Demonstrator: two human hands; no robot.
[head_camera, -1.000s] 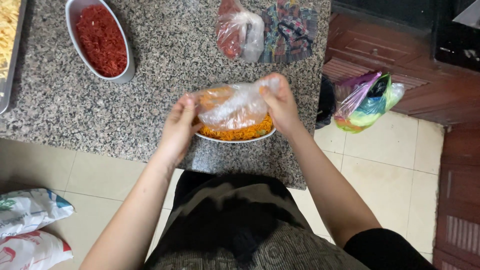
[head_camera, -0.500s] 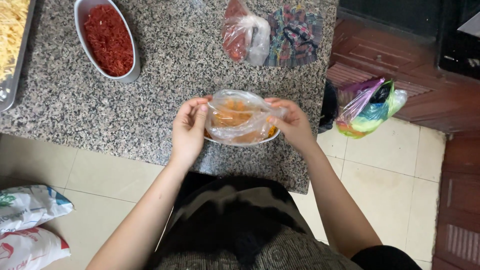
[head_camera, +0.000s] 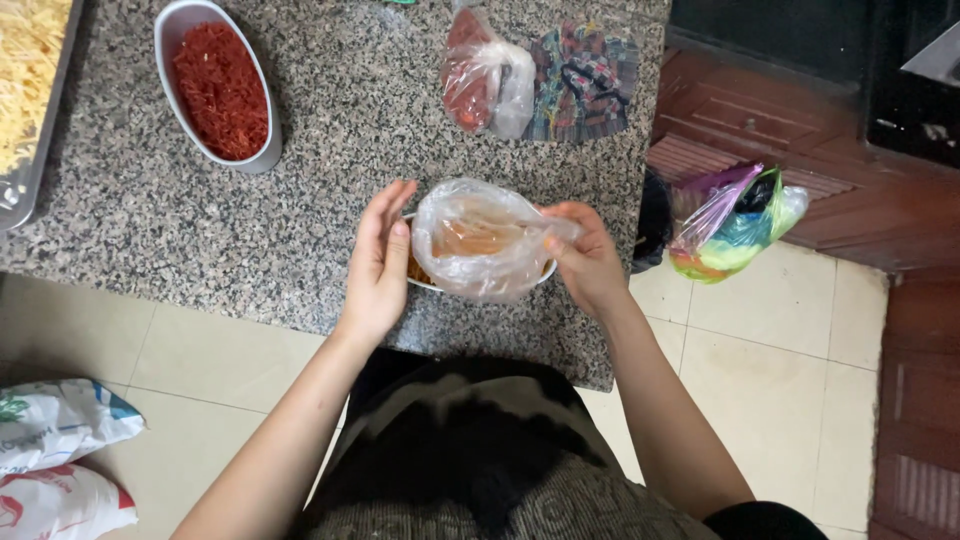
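Observation:
A clear plastic bag (head_camera: 480, 240) smeared with orange hangs over a small white bowl (head_camera: 428, 283) of orange shreds on the granite counter (head_camera: 330, 180). My right hand (head_camera: 585, 258) pinches the bag's right end and holds it up. My left hand (head_camera: 380, 258) is flat against the bag's left side and the bowl's rim, fingers straight and together. The bag hides most of the bowl.
An oval white dish of red shreds (head_camera: 220, 85) sits at the back left, a metal tray of yellow shreds (head_camera: 30, 95) at the far left. A tied plastic bag (head_camera: 485, 80) and patterned cloth (head_camera: 585, 85) lie behind. Coloured bags (head_camera: 730, 225) hang right; sacks (head_camera: 55, 460) on the floor.
The bag was lying across the bowl full of orange shreds; now it is lifted, looks nearly empty and puffed. My left hand went from gripping the bag to lying flat beside it.

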